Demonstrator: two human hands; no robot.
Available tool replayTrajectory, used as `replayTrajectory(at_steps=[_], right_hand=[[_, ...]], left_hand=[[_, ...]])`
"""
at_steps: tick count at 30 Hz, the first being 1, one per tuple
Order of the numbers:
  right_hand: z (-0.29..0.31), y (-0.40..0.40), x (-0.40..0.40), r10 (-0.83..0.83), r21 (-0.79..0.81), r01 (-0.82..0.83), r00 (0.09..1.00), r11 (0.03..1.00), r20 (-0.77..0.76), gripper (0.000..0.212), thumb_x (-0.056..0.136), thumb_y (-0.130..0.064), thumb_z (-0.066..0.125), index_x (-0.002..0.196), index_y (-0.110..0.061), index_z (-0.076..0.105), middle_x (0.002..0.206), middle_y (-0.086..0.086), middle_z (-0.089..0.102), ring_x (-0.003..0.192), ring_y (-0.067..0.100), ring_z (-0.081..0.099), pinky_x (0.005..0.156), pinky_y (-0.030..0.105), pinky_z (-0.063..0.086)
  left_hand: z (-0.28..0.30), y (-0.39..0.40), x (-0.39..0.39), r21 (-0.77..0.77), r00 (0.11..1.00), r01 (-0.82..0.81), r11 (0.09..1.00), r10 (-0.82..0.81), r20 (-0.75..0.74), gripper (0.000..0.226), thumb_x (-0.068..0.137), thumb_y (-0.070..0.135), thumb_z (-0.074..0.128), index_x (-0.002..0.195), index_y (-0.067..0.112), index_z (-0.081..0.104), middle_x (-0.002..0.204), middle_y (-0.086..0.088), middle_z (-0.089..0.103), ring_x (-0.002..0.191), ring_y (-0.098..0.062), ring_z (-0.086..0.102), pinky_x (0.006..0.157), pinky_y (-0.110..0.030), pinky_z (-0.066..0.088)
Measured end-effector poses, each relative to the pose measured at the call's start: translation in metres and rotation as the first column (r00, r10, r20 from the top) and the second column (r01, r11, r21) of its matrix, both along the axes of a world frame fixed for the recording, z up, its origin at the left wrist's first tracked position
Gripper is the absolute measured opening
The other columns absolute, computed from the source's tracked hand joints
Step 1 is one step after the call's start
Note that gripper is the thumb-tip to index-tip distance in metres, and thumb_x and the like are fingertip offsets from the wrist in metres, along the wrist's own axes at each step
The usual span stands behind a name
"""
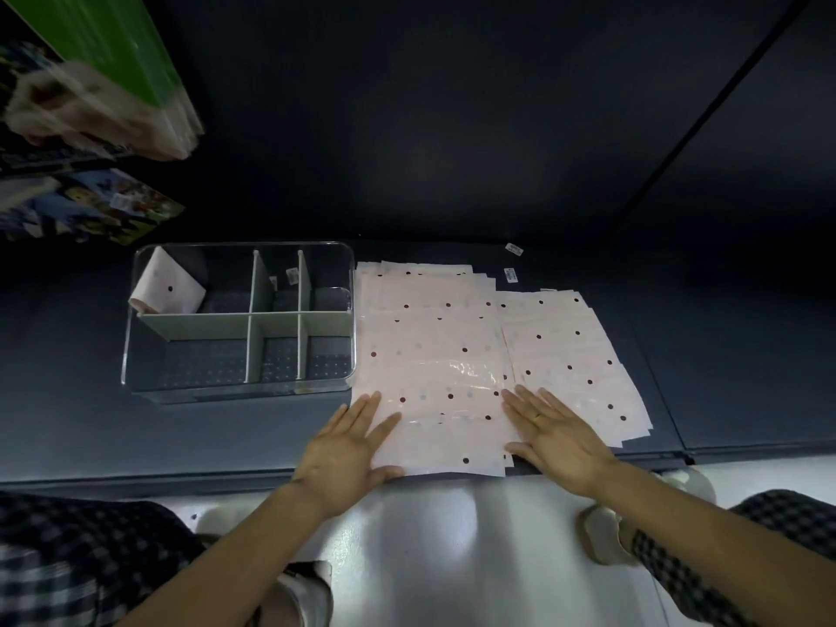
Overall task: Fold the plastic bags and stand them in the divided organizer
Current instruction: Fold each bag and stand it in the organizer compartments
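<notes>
A stack of pale pink plastic bags with dark dots (434,355) lies flat on the dark shelf, with a second fanned pile (574,359) to its right. My left hand (350,450) presses flat on the near left corner of the top bag. My right hand (554,434) lies flat with straight fingers on its near right edge. Left of the bags stands a clear divided organizer (239,386) with white partitions. One folded pink bag (165,287) leans in its back left compartment; the other compartments hold no bags.
The dark shelf (724,355) ends at a front edge just under my wrists, with white floor below. Colourful boxes (86,205) hang over the upper left. Two small labels (511,273) lie behind the bags. My checked trouser legs and shoes show at the bottom.
</notes>
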State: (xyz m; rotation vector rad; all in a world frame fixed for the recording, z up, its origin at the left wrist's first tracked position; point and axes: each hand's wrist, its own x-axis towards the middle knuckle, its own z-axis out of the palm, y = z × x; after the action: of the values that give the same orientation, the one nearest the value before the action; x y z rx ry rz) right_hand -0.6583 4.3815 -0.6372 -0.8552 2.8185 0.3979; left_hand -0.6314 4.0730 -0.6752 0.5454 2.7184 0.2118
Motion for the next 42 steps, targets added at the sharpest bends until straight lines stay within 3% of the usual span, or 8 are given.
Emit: replayTrajectory(at_steps=[7, 14, 22, 25, 28, 34, 38, 42], right_hand=[[-0.003, -0.032, -0.026, -0.019, -0.341, -0.036, 0.988, 0.939, -0.156, 0.031, 0.071, -0.032, 0.08, 0.092, -0.009, 0.074, 0.118, 0.011, 0.066, 0.107, 0.027, 0.064, 0.092, 0.045, 0.05], [-0.029, -0.04, -0.041, 0.001, -0.236, 0.032, 0.991, 0.971, 0.137, 0.059, 0.096, -0.012, 0.037, 0.15, -0.019, 0.014, 0.153, -0.002, 0.026, 0.138, 0.012, 0.026, 0.107, 0.022, 0.028], [-0.016, -0.036, -0.046, 0.057, -0.451, -0.018, 0.996, 0.892, 0.073, 0.033, 0.085, -0.004, 0.062, 0.118, -0.008, 0.065, 0.127, 0.009, 0.06, 0.119, 0.026, 0.056, 0.098, 0.034, 0.045], [-0.005, -0.028, -0.043, 0.094, -0.5, 0.021, 0.975, 0.866, 0.204, 0.029, 0.095, -0.013, 0.052, 0.122, -0.013, 0.062, 0.131, 0.001, 0.058, 0.125, 0.016, 0.049, 0.105, 0.023, 0.033], [0.007, -0.021, -0.037, 0.091, -0.472, 0.135, 0.9, 0.871, 0.425, 0.029, 0.099, -0.022, 0.045, 0.123, -0.018, 0.061, 0.128, -0.004, 0.059, 0.121, 0.011, 0.048, 0.104, 0.022, 0.034], [0.012, -0.024, -0.042, -0.073, -0.512, 0.527, 0.742, 0.678, 0.666, 0.012, 0.092, -0.027, 0.058, 0.084, -0.025, 0.067, 0.086, -0.009, 0.067, 0.084, 0.008, 0.058, 0.078, 0.023, 0.042], [0.001, -0.036, -0.06, -0.243, -0.56, 0.667, 0.722, 0.492, 0.647, 0.017, 0.086, -0.03, 0.066, 0.074, -0.018, 0.062, 0.08, -0.004, 0.062, 0.08, 0.013, 0.055, 0.07, 0.021, 0.038], [-0.012, -0.047, -0.078, -0.358, -0.476, 0.715, 0.682, 0.512, 0.638, 0.017, 0.088, -0.033, 0.063, 0.082, -0.018, 0.059, 0.102, 0.001, 0.064, 0.098, 0.019, 0.056, 0.076, 0.026, 0.04]], left_hand=[[0.003, -0.005, -0.002, 0.051, 0.998, -0.036, 0.998, 0.038, -0.047, 0.077, 0.088, 0.07, 0.025, 0.15, 0.025, 0.016, 0.159, 0.004, -0.006, 0.145, -0.012, -0.01, 0.114, -0.027, -0.013], [0.01, 0.001, -0.019, 0.134, 0.995, -0.099, 0.986, 0.099, 0.011, 0.062, 0.088, 0.066, 0.039, 0.135, 0.027, 0.041, 0.157, 0.007, 0.017, 0.143, -0.014, 0.018, 0.115, -0.027, 0.014], [0.015, 0.01, -0.033, 0.203, 0.996, -0.068, 0.977, 0.079, -0.047, 0.068, 0.087, 0.059, 0.05, 0.144, 0.025, 0.033, 0.151, 0.005, 0.026, 0.14, -0.014, 0.019, 0.114, -0.026, 0.013], [0.015, 0.003, -0.031, 0.267, 1.0, -0.02, 0.963, 0.024, -0.012, 0.071, 0.086, 0.054, 0.056, 0.146, 0.027, 0.029, 0.157, 0.01, 0.014, 0.145, -0.009, 0.009, 0.114, -0.019, -0.002], [0.015, -0.006, -0.024, 0.333, 0.995, -0.094, 0.938, 0.077, 0.065, 0.061, 0.086, 0.046, 0.061, 0.141, 0.032, 0.039, 0.149, 0.013, 0.035, 0.138, -0.008, 0.029, 0.112, -0.019, 0.019], [0.016, -0.005, -0.012, 0.558, 0.845, -0.534, 0.636, 0.398, 0.357, 0.013, 0.086, 0.018, 0.068, 0.099, 0.016, 0.07, 0.081, -0.002, 0.07, 0.076, -0.019, 0.061, 0.07, -0.026, 0.047], [0.015, 0.002, -0.012, 0.591, 0.707, -0.7, 0.401, 0.506, 0.494, 0.017, 0.088, 0.007, 0.063, 0.105, 0.01, 0.06, 0.062, 0.008, 0.066, 0.058, -0.007, 0.059, 0.054, -0.01, 0.043], [0.01, 0.008, -0.015, 0.549, 0.649, -0.749, 0.372, 0.576, 0.496, 0.038, 0.089, 0.01, 0.063, 0.124, 0.006, 0.048, 0.068, -0.013, 0.055, 0.068, -0.021, 0.051, 0.066, -0.026, 0.042]])
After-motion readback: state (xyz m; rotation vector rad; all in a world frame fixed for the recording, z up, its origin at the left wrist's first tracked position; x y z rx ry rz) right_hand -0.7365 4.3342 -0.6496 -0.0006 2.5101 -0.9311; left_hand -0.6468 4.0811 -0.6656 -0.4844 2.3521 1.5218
